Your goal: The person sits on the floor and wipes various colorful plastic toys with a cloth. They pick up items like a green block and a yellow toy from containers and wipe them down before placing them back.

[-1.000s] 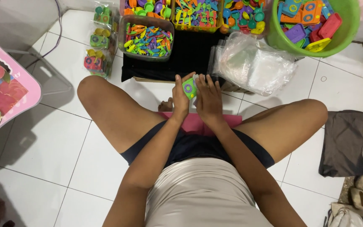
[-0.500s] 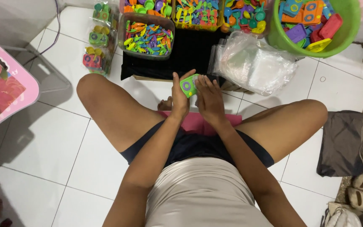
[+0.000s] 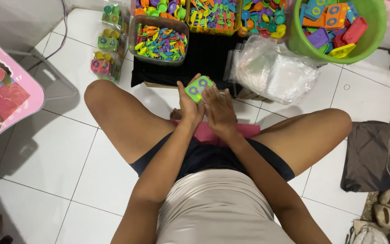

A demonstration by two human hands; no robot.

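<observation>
From the head camera, the left hand (image 3: pixel 189 108) is curled around a small green plastic toy plate with two purple rings (image 3: pixel 198 88), its thumb and fingers closed on the piece's lower edge. The right hand (image 3: pixel 220 110) lies just beside it with fingers stretched nearly flat, fingertips touching the toy's right side. The toy sits raised between both hands, above the person's crossed legs and a pink cloth (image 3: pixel 222 132) on the lap.

The person sits on a white tiled floor (image 3: pixel 37 149). Ahead lies a black mat (image 3: pixel 208 58) bearing a clear tub of mixed coloured plastic pieces (image 3: pixel 159 43), a heap of clear plastic bags (image 3: pixel 271 72), and a green bucket of bigger toy parts (image 3: pixel 335 27). A pink folding table (image 3: pixel 5 95) stands at the left; a dark grey cloth (image 3: pixel 369 156) lies at the right.
</observation>
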